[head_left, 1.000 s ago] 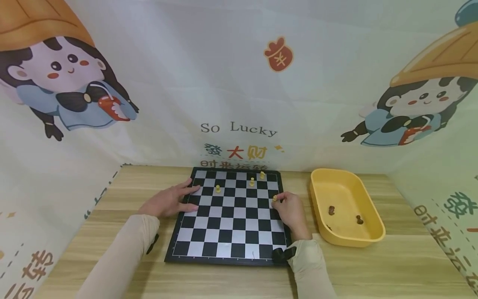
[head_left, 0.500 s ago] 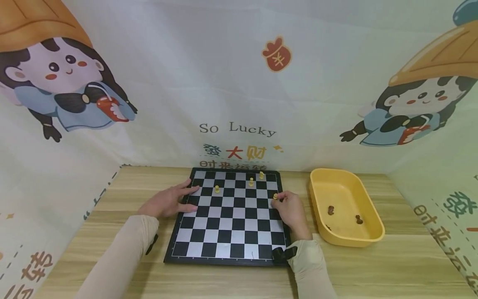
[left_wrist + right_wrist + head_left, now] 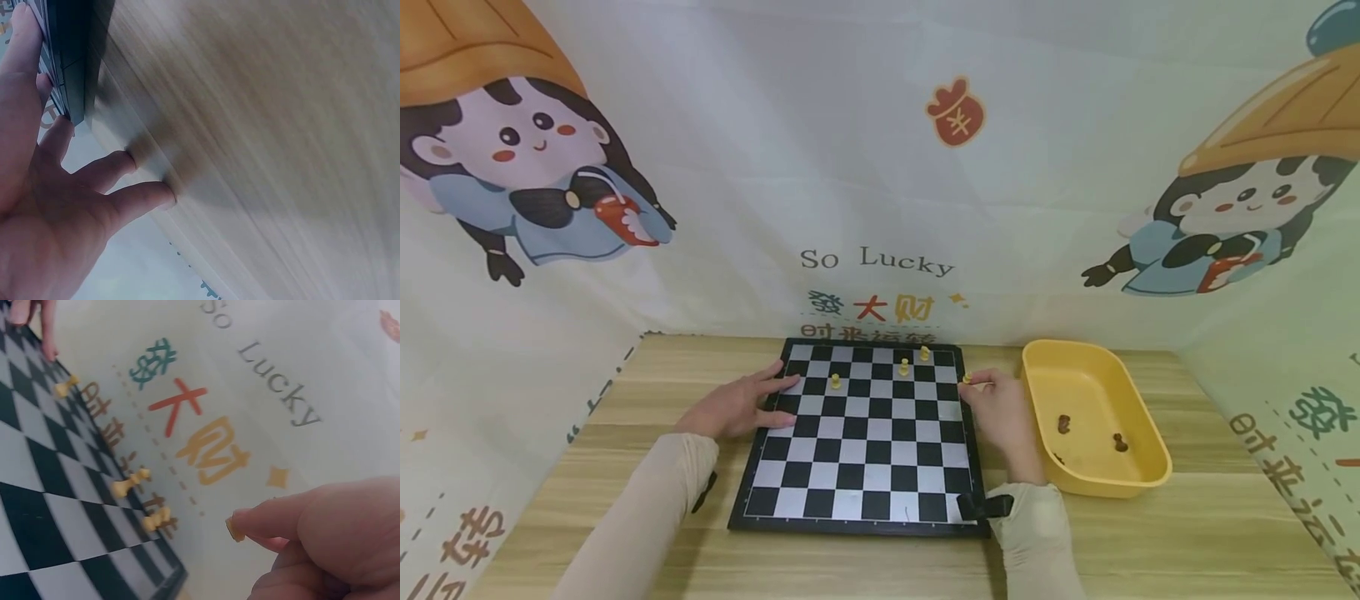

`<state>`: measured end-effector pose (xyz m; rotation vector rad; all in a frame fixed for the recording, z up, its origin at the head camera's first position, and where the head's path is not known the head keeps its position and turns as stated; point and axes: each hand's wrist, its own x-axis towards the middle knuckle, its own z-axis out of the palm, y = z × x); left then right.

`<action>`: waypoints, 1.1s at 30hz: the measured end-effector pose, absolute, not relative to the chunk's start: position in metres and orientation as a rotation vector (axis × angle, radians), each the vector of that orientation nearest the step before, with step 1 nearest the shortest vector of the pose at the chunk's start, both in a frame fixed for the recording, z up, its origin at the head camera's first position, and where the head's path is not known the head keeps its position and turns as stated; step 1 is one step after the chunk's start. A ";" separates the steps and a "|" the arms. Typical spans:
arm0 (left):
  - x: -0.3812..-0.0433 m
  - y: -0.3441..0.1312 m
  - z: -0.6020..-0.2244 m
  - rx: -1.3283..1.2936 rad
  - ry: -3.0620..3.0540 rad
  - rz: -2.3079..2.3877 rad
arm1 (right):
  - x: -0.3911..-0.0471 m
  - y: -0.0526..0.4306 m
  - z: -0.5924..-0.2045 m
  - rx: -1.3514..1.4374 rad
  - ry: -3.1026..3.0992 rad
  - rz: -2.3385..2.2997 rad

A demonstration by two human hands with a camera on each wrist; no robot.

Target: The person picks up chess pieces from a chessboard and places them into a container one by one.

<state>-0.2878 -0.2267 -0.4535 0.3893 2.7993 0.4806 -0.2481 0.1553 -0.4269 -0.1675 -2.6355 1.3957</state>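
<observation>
A black-and-white chessboard [image 3: 863,433] lies on the table. My left hand [image 3: 733,406] rests on its left edge, fingers extended; in the left wrist view some fingertips touch the wooden tabletop beside it. Over the board's right edge my right hand [image 3: 1000,410] pinches a small yellow chess piece [image 3: 967,378] between thumb and fingers. Only part of that piece shows in the right wrist view, so its kind is hard to tell. Several squares apart stand three yellow pieces: one pawn-like piece [image 3: 836,381] at left, a taller piece [image 3: 904,367], and another piece [image 3: 925,353] near the far right corner.
A yellow plastic bin [image 3: 1142,417] stands right of the board, close to my right forearm. Inside are a few brown chess pieces [image 3: 1120,442]. A printed cloth [image 3: 760,167] hangs behind the wooden table [image 3: 1217,517].
My right hand has lifted the yellow piece off the right-hand column of squares and moved right and slightly away, to the board's edge. The left hand stays put.
</observation>
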 end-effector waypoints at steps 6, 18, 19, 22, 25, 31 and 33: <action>-0.288 -0.227 -0.454 0.402 2.813 0.478 | -0.242 0.166 -0.414 -0.175 -2.602 1.386; -0.287 -0.227 -0.454 0.412 2.803 0.479 | -0.235 0.184 -0.402 -0.284 -2.607 1.386; -0.287 -0.227 -0.454 0.414 2.804 0.480 | -0.234 0.186 -0.401 -0.294 -2.599 1.393; -0.287 -0.227 -0.453 0.415 2.806 0.483 | -0.230 0.193 -0.397 -0.329 -2.591 1.386; -0.287 -0.226 -0.453 0.410 2.809 0.480 | -0.225 0.201 -0.392 -0.357 -2.592 1.363; -0.286 -0.226 -0.453 0.404 2.814 0.481 | -0.217 0.221 -0.382 -0.420 -2.634 1.329; -0.286 -0.227 -0.453 0.406 2.817 0.483 | -0.215 0.226 -0.381 -0.442 -2.643 1.353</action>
